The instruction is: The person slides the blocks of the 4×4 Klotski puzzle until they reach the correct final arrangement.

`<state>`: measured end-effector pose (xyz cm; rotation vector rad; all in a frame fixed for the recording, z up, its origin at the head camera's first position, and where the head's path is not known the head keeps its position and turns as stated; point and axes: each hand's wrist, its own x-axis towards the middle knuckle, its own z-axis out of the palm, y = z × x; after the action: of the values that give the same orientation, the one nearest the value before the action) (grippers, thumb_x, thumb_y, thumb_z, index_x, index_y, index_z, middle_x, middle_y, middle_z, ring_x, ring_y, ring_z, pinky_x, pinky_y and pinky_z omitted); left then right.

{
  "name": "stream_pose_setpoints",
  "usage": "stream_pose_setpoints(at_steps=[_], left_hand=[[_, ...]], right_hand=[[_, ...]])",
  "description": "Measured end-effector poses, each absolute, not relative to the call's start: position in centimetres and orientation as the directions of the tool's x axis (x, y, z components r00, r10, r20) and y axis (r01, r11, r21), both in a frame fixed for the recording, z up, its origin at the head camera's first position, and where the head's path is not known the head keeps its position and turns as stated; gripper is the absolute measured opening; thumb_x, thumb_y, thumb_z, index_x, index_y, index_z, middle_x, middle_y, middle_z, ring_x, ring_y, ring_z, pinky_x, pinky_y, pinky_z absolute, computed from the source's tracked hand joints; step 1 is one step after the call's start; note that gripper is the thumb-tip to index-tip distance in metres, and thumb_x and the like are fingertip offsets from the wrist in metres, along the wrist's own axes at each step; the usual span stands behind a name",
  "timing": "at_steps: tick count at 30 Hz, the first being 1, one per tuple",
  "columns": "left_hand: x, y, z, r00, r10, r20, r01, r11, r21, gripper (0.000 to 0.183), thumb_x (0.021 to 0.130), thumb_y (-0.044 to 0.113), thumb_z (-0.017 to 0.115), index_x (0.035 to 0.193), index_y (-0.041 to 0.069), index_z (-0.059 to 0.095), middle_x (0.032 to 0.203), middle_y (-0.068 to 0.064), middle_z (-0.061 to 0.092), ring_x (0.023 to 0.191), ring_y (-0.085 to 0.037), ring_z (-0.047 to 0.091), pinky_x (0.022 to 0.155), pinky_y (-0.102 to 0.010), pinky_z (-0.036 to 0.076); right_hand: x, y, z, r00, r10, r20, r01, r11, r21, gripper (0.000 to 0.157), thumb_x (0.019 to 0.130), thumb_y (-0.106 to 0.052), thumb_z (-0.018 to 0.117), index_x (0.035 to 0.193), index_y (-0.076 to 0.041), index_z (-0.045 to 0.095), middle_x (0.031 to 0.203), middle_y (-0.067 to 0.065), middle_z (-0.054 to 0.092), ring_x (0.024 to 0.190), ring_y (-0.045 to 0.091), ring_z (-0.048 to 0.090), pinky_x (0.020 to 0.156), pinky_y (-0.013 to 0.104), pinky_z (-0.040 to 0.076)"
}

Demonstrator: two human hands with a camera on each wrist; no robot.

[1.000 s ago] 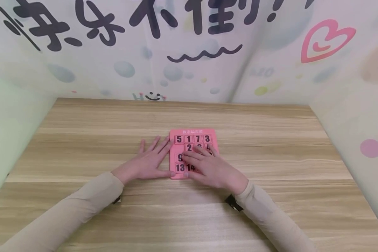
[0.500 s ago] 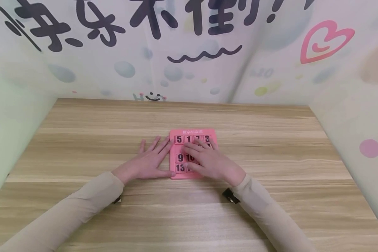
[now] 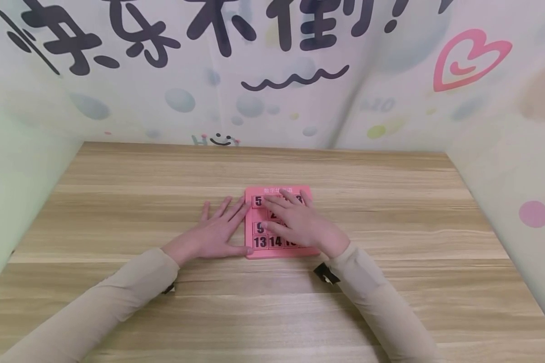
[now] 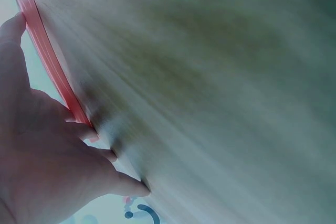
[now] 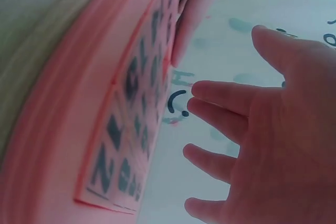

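A pink sliding number puzzle (image 3: pixel 277 255) lies flat on the table in the head view, with numbered tiles such as 5, 9, 13 and 14 showing. A gap stands at the left of its second row. My left hand (image 3: pixel 211 237) touches its left edge, fingers spread, thumb at the near left corner. The left wrist view shows that thumb and a finger against the pink side (image 4: pixel 52 66). Over the tiles, my right hand (image 3: pixel 306 224) has its fingers extended and hides many numbers. In the right wrist view, these fingers (image 5: pixel 215 95) are spread apart from the tile faces (image 5: pixel 131 108).
A wood-grain table (image 3: pixel 172 171) surrounds the puzzle. Behind it rises a white wall (image 3: pixel 141 116) with large black characters, coloured dots and a pink heart. Side walls bound the table left and right. A small black item (image 3: pixel 327 274) sits under the right sleeve.
My right hand has shifted up and slightly left over the puzzle, its fingertips now reaching the top row and baring more of the bottom row. The left hand and puzzle stay put.
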<state>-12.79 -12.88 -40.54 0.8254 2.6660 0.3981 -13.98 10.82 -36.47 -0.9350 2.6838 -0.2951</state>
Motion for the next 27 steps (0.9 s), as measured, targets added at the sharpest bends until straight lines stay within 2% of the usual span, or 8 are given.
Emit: stream_pose_setpoints(at_steps=[8,20,27], left_hand=[[-12.8,-12.9,-40.6,-0.781,0.584,-0.222,0.495,0.795,0.351,0.103,0.084,0.072,0.050,0.156,0.011,0.008,0.160,-0.008,-0.001,0.144,-0.037,-0.005,0.105,-0.069,-0.008],[-12.7,-12.9,-40.5,-0.780,0.584,-0.227,0.493,0.795,0.353,0.103,0.085,0.071,0.051,0.156,0.011,0.007,0.161,-0.008,-0.002,0.144,-0.037,-0.005,0.105,-0.069,-0.009],[-12.7,-12.9,-40.5,-0.781,0.584,-0.224,0.494,0.795,0.351,0.103,0.085,0.071,0.051,0.156,0.011,0.008,0.161,-0.008,-0.001,0.144,-0.037,-0.005,0.105,-0.069,-0.008]], right_hand=[[-14.6,10.4,-37.3,-0.757,-0.620,-0.208,-0.579,0.783,-0.229,0.061,0.101,-0.052,0.035,0.152,-0.017,0.034,0.157,0.001,0.029,0.145,0.030,0.015,0.114,0.058,0.005],[-14.9,9.8,-37.6,-0.753,-0.612,-0.241,-0.568,0.790,-0.230,0.060,0.102,-0.052,0.033,0.150,-0.017,0.038,0.157,0.000,0.029,0.145,0.030,0.015,0.115,0.056,0.002],[-15.0,9.8,-37.9,-0.751,-0.621,-0.225,-0.567,0.781,-0.263,0.058,0.102,-0.049,0.037,0.149,-0.015,0.040,0.156,0.002,0.031,0.145,0.028,0.014,0.116,0.051,0.006]])
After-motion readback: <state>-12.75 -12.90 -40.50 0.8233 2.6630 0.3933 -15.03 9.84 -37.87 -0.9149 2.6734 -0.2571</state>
